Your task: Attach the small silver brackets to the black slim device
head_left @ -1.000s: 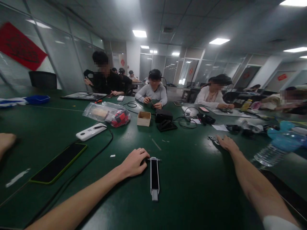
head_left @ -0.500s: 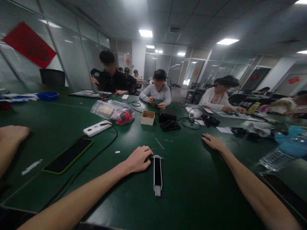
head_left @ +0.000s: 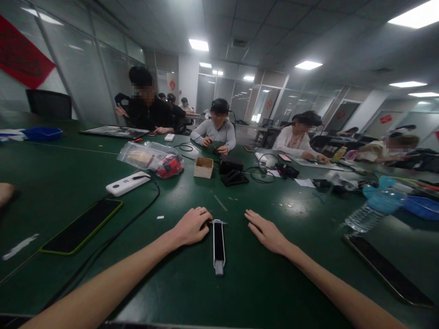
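In the head view, a slim white-framed device with a black face lies lengthwise on the green table. It has a grey tip at the near end and a thin crossbar at the far end. My left hand rests beside it, fingers bent and closed at the crossbar's left end; the exact grip is partly hidden. Right of the device, apart from it, my right hand lies palm down with fingers stretched out, holding nothing.
Left are a green-edged phone, a white power strip and a black cable. Ahead stand a small box and a plastic bag. Right are a water bottle and a dark phone. Another person's hand shows far left.
My right hand has moved left, closer to the device. My left hand stays at the crossbar. The view has turned slightly right, and the other person's hand at far left shows less.
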Demonstrator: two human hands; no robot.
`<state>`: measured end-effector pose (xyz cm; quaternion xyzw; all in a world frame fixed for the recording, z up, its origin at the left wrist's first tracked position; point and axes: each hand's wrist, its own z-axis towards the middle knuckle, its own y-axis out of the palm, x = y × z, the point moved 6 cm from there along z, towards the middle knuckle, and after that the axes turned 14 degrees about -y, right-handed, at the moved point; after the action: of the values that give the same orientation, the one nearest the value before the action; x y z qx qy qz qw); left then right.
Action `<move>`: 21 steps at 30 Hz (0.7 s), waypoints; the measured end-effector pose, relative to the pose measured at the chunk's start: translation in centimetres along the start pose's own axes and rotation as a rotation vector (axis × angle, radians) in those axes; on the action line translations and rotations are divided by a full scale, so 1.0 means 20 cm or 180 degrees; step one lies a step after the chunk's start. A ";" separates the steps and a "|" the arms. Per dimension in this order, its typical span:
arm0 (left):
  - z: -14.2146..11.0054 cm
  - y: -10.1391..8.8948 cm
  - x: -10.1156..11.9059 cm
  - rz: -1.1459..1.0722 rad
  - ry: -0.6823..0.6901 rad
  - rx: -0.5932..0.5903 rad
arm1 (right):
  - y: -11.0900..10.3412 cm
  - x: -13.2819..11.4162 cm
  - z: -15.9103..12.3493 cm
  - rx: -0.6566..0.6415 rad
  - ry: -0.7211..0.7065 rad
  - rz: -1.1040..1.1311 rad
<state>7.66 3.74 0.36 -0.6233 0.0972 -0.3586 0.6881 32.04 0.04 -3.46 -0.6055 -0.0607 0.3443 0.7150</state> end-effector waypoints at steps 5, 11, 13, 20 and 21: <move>-0.01 -0.01 0.00 -0.0021 0.0039 0.0021 | 0.01 -0.20 -0.01 -0.0042 0.0050 0.0231; -0.01 -0.01 0.00 -0.0025 0.0006 -0.0036 | -0.12 0.14 -0.05 0.0376 0.0630 -0.0261; -0.01 -0.01 0.00 -0.0032 0.0021 -0.0036 | -0.20 0.43 -0.13 0.0348 0.1379 -0.0821; 0.00 -0.01 0.00 -0.0034 0.0031 -0.0003 | -0.50 1.16 -0.44 0.0231 0.2960 -0.1280; 0.00 -0.01 -0.01 -0.0033 0.0025 -0.0015 | -0.51 1.21 -0.44 0.0185 0.3000 -0.1264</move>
<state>7.53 3.79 0.43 -0.6240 0.0975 -0.3644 0.6843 59.02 6.13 -4.55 -0.6516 0.1640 -0.1071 0.7328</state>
